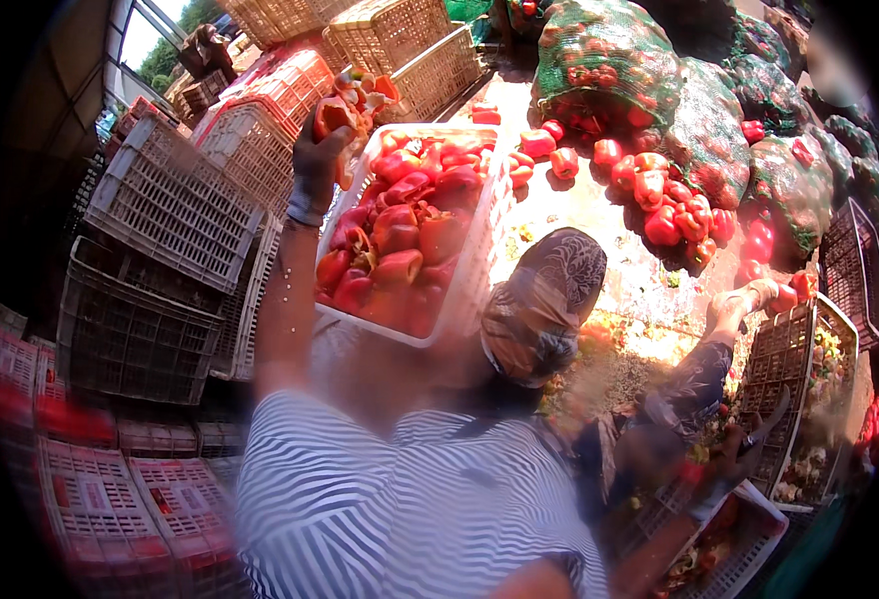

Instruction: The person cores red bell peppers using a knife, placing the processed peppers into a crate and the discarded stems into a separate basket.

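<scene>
My left hand (322, 165), in a dark glove, is raised at the far left rim of a white plastic crate (489, 225). It grips cut, hollow red bell pepper pieces (358, 105). Red bell peppers (400, 230), many opened, fill that crate. Down at the right, my gloved right hand (724, 464) is closed round a knife (771, 419), its blade pointing up and away. Below this hand stands a small crate (759, 539) with scraps inside. Shadow and blur hide part of the right fingers.
Whole red bell peppers (659, 190) lie on the ground before green mesh sacks (609, 70) of peppers. Stacked crates (175, 200) line the left. A crate of pepper cores (824, 379) stands at the right. My patterned trouser knee (549, 299) rises beside the white crate.
</scene>
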Motion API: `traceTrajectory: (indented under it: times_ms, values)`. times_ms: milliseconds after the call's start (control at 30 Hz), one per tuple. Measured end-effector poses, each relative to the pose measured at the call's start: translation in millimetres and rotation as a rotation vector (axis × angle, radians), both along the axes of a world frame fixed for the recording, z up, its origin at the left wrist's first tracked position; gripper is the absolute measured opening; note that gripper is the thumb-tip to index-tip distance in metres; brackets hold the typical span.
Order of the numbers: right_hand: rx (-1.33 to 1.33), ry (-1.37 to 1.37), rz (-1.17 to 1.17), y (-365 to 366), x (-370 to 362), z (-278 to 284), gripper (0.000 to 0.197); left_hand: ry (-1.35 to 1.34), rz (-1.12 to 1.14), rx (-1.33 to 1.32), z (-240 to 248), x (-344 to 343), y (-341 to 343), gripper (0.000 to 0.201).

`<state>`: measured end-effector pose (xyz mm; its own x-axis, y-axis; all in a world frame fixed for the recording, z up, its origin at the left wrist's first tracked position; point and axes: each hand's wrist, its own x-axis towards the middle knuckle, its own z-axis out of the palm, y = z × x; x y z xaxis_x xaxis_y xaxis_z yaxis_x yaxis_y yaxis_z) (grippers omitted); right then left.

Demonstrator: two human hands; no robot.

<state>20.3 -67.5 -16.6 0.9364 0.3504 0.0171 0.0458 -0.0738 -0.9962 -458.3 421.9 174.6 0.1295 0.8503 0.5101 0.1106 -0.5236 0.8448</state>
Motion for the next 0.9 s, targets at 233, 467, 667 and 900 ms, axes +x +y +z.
traceTrajectory:
  times_ms: [233, 467, 667, 900]
  values:
    - [-0.053, -0.026, 0.088, 25, -11, 0, 0.044, 1.319, 0.132, -0.351, -183, -40, 76, 0.052]
    - [-0.113, -0.068, 0.146, 40, -28, 0, 0.042, 1.488, -0.078, -0.57, -163, -41, 85, 0.046]
    - [-0.223, -0.207, 0.108, 46, -46, 3, 0.04, 1.862, -0.057, -0.429, -170, -40, 88, 0.046]
    - [-0.175, -0.068, 0.23, 96, -46, 47, 0.04, 1.393, -0.071, -0.381, -179, -70, 89, 0.059]
